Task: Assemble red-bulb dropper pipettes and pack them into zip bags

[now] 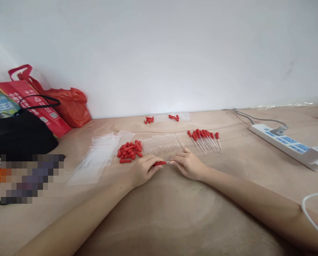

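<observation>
Fingers of the left hand (145,170) pinch a red bulb (159,163) and those of the right hand (188,164) pinch a thin clear tube (168,162) (both nearly closed), the two meeting end to end just near of the clear tube row (161,143) on the tabletop (159,213).

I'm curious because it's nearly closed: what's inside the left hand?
A red rubber cap, poking out toward the right hand. The left hand hides its other end.
</observation>
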A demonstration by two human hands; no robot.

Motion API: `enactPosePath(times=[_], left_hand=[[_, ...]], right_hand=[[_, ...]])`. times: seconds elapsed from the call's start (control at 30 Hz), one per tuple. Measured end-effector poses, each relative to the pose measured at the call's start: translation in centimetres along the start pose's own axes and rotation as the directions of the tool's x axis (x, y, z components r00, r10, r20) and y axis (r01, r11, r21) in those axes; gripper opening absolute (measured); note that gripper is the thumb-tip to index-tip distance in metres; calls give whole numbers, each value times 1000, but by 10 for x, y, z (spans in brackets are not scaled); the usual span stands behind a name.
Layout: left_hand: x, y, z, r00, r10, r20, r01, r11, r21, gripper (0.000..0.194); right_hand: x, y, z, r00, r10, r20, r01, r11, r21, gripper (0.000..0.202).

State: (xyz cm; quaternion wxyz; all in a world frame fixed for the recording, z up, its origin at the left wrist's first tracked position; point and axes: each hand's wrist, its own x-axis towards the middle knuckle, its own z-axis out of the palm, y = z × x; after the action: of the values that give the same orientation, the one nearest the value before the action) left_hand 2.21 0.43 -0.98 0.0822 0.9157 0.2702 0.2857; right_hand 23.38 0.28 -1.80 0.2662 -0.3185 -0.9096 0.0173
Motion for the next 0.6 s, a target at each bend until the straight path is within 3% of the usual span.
enactPosePath(times=[0.13, 0.33, 0.43, 0.5, 0.6], left_hand=[[-2, -3, -2, 999, -5, -45, 5, 1000, 2, 15], [-2, -4, -2, 999, -32, -43, 34, 999, 34, 15], [-1, -4, -4, 986, -150, -75, 155, 985, 74, 41], [-1, -5, -5, 971, -224, -85, 232, 969, 88, 52], [-1, -5, -5, 963, -264, -58, 269, 958, 99, 46]], right_hand=[[-4, 4, -3, 1000, -9, 7, 9, 998, 69, 20], [-5, 1, -5, 996, -32, -83, 18, 987, -161, 18], [-4, 9, -8, 983, 80, -166, -115, 971, -209, 17], [-4, 22, -11, 937, 238, -255, -291, 937, -192, 17], [-5, 47, -18, 794, 499, -348, -570, 809, -141, 19]])
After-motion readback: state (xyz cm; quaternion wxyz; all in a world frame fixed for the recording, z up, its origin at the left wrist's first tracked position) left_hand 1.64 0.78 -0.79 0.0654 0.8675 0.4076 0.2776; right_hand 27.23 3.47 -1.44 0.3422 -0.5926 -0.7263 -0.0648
